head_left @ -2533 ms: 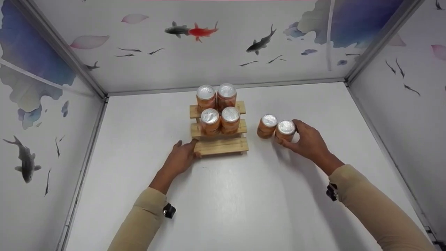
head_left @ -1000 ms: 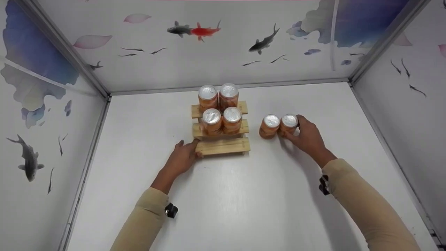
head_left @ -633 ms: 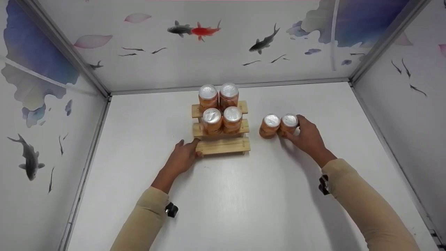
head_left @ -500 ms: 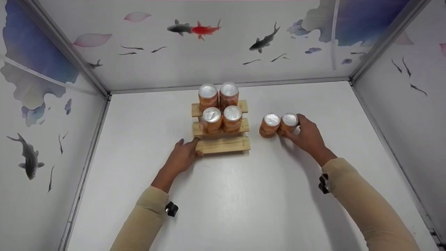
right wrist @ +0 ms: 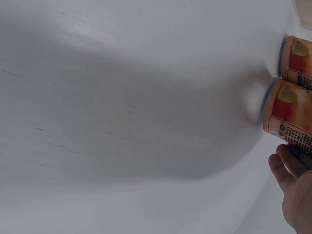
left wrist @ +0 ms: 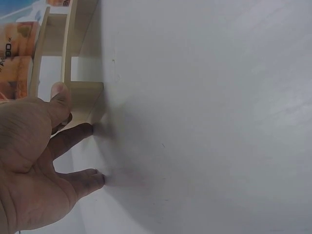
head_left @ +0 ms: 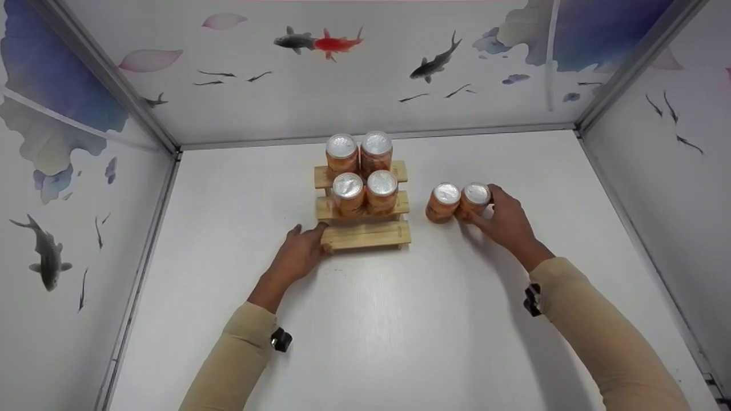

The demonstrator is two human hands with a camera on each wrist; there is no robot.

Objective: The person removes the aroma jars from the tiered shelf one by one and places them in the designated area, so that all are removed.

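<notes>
Now R hand (head_left: 505,220) grip wraps right can (head_left: 474,200); L hand (head_left: 300,254), fingers relaxed, touches wooden rack (head_left: 365,237).

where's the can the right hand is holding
In the head view, the orange silver-topped can stands on the white table, right of the three-step wooden rack, touching a matching orange can, gripped by the right hand.

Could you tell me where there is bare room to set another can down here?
The wooden rack has its bottom step free, beside the left hand. The table is bare between both sleeves. Both upper steps are full, and the right hand crowds the two cans.
</notes>
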